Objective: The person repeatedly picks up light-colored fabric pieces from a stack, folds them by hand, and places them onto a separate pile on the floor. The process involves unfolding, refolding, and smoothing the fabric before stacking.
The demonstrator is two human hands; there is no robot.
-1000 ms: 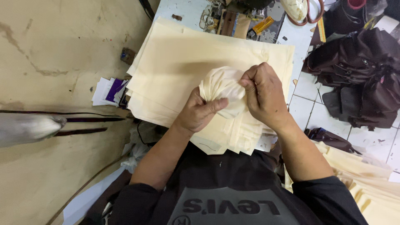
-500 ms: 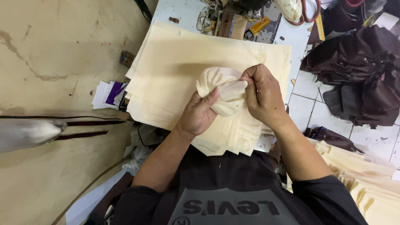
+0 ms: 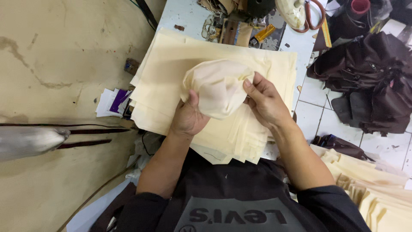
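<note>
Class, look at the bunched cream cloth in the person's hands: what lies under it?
Under the bunched cream cloth, held by the left hand and right hand, lies a stack of flat cream fabric pieces. The table beneath the stack is covered.

A bunched cream cloth piece (image 3: pixel 219 88) is held between left hand (image 3: pixel 189 117) and right hand (image 3: pixel 266 101) above a stack of flat cream fabric sheets (image 3: pixel 171 68), with a heap of dark brown garments (image 3: pixel 369 81) to the right.

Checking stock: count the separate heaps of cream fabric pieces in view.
2. One stack of cream fabric lies on the table under both hands; another pile sits at lower right, cut off by the frame edge. The left hand and right hand hold one bunched piece.
</note>
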